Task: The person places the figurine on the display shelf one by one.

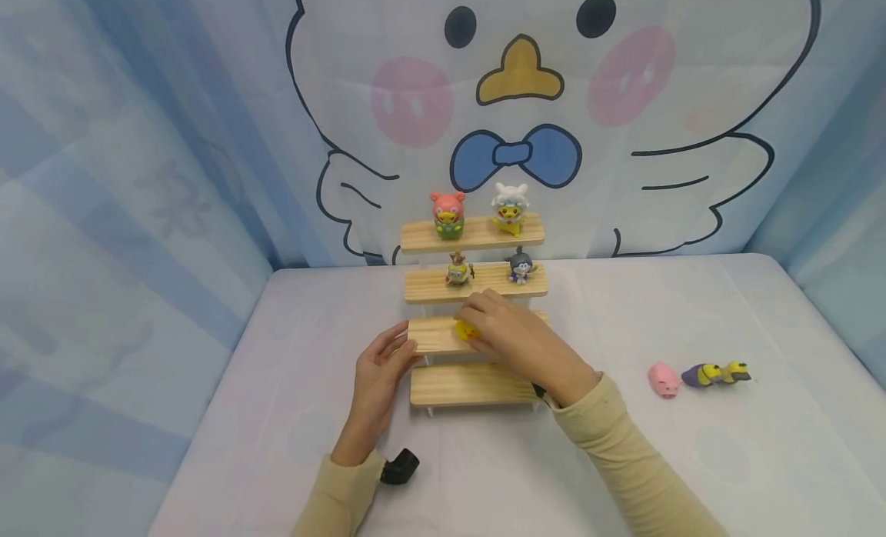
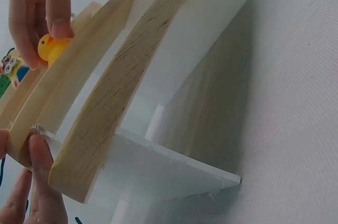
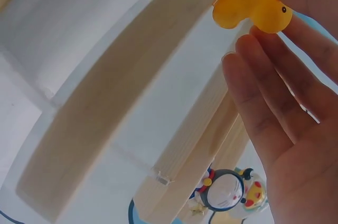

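A small yellow toy duck [image 1: 466, 331] is on the third board down of a wooden tiered display stand [image 1: 477, 385]. My right hand [image 1: 515, 337] pinches the duck between thumb and fingers, as the right wrist view shows with the duck [image 3: 252, 2] at the fingertips. My left hand [image 1: 381, 371] holds the left end of that same board, thumb and fingers on either side of it. In the left wrist view the left fingers [image 2: 45, 182] touch the board's end, by a clear support.
A pink-and-green figure [image 1: 448, 215] and a white-capped figure [image 1: 510, 210] stand on the top board. Below them are a crowned figure [image 1: 457, 269] and a grey-and-blue figure [image 1: 521, 266]. A pink pig [image 1: 664, 380] and purple-and-yellow figures [image 1: 713, 375] lie on the table at right.
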`<state>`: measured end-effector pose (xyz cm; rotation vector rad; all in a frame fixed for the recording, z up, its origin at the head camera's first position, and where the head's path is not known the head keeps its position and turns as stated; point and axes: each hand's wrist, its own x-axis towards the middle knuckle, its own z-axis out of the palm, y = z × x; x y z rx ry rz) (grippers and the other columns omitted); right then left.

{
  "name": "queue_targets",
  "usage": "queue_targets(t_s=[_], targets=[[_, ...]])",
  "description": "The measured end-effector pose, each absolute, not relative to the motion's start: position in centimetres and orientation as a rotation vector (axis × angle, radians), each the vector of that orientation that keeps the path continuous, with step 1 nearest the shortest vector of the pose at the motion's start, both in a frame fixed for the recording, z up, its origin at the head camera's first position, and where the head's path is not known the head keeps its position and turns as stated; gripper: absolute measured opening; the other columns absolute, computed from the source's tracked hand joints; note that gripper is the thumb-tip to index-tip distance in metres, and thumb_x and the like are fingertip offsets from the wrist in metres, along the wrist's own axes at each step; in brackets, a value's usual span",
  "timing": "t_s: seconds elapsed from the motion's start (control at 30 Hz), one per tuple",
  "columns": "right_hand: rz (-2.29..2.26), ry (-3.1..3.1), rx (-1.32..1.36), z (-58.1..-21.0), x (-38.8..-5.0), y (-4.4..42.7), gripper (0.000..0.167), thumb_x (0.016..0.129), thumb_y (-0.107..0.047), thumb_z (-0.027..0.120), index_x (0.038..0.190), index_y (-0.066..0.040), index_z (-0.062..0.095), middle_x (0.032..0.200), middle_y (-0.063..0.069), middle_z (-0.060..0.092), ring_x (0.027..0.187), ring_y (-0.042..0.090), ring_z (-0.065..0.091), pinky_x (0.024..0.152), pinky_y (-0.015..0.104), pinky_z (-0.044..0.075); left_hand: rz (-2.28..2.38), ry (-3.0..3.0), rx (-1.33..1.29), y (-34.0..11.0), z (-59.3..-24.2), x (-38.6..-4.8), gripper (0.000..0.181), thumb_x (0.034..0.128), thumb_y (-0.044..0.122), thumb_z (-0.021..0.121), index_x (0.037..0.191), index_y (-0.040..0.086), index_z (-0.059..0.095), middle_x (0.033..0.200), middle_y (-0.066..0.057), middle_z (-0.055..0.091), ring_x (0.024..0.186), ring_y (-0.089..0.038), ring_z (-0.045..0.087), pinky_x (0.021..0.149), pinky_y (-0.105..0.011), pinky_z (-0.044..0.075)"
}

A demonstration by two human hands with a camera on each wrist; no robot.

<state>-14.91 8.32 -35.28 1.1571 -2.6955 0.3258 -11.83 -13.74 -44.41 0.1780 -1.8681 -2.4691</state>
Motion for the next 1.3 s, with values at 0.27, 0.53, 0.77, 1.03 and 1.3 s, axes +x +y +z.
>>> queue_targets(t_s=[0.27,0.53,0.77,1.03,1.3], targets=[[0.315,-2.704,1.141,-35.0,-14.4,8.8,0.038,0.086,-0.014,0.078,0.121,-0.007,0.066,0.12,0.005,0.064,0.11,0.02,0.06,0.093,0.034,0.056,-2.46,-1.882,0.182,-13.8,-44.4,-11.8,0.043,0.0938,0.008,0.068,0.135,0.004,0.057,0.124,-0.016,0.063,0.101,-0.015,0.068,0.088,-0.027,0.059],[0.35,-2.644,1.145,-35.2,-14.2,9.6,0.036,0.085,-0.011,0.08,0.119,-0.006,0.067,0.117,0.005,0.064,0.107,0.019,0.06,0.091,0.032,0.057,-2.462,-1.874,0.182,-13.7,-44.5,-11.8,0.043,0.0934,0.008,0.069,0.135,0.004,0.057,0.123,-0.015,0.064,0.1,-0.015,0.068,0.088,-0.028,0.059],[0.36,-2.623,1.146,-35.7,-14.3,10.5,0.037,0.085,-0.01,0.08,0.119,-0.004,0.067,0.118,0.008,0.064,0.11,0.022,0.061,0.094,0.034,0.056,-2.452,-1.88,0.178,-13.7,-44.5,-11.8,0.043,0.0933,0.008,0.069,0.135,0.003,0.057,0.123,-0.016,0.064,0.099,-0.015,0.068,0.088,-0.028,0.059],[0.379,-2.559,1.169,-36.2,-14.2,11.8,0.03,0.085,-0.002,0.075,0.114,-0.003,0.067,0.114,0.007,0.064,0.107,0.022,0.061,0.091,0.033,0.057,-2.45,-1.889,0.178,-13.7,-44.4,-11.8,0.043,0.0935,0.008,0.069,0.135,0.004,0.057,0.125,-0.017,0.063,0.101,-0.015,0.068,0.088,-0.028,0.059],[0.359,-2.564,1.148,-36.6,-13.9,13.1,0.026,0.084,-0.001,0.076,0.108,-0.004,0.067,0.109,0.007,0.063,0.103,0.02,0.06,0.087,0.032,0.058,-2.444,-1.898,0.183,-13.7,-44.4,-11.8,0.043,0.0936,0.009,0.069,0.135,0.005,0.057,0.125,-0.017,0.062,0.101,-0.015,0.068,0.089,-0.027,0.059]])
